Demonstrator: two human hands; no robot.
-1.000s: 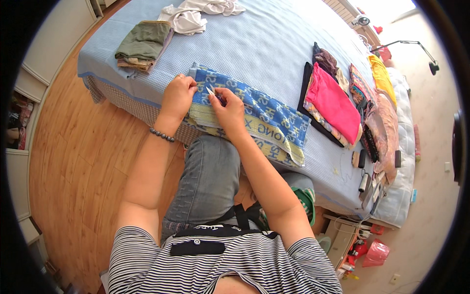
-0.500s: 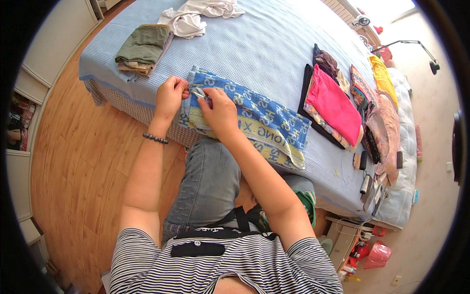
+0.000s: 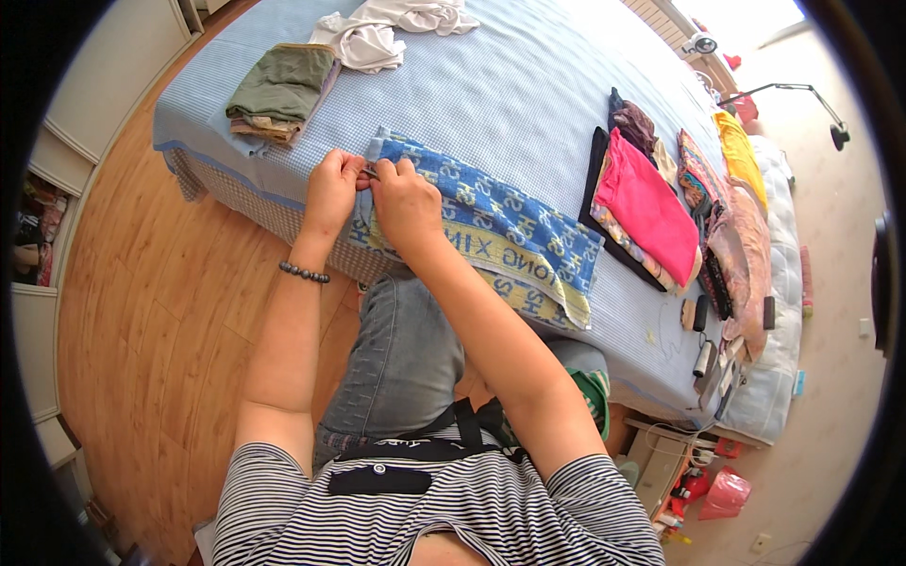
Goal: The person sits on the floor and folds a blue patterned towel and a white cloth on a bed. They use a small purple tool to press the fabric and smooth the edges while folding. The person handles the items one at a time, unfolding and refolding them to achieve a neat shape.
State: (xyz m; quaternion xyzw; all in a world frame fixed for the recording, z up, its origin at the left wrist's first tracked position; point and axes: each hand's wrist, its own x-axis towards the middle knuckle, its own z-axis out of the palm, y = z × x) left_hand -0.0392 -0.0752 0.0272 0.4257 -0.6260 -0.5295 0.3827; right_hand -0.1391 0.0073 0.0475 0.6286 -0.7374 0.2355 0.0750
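Observation:
A blue and yellow patterned towel (image 3: 514,222) lies along the near edge of the bed, partly hanging over it. At its left end, my left hand (image 3: 332,193) pinches the towel's edge, fingers pressed together. My right hand (image 3: 406,203) is closed right beside it, knuckles up, over the towel. Between the two hands a bit of a small silvery tool (image 3: 371,173) shows, held in my right fingers; its kind is mostly hidden by them. A dark bead bracelet (image 3: 304,273) circles my left wrist.
The bed (image 3: 491,104) has a blue checked cover. Folded green clothes (image 3: 283,83) and a crumpled white garment (image 3: 368,45) lie at the far left. To the right are a pink folded garment (image 3: 651,203), a yellow cloth (image 3: 739,156) and several small devices with cables. A wooden floor (image 3: 160,311) lies left.
My right hand has moved left, up against my left hand, and its fingers now cover most of the silvery tool. My left hand keeps its pinch on the towel's edge.

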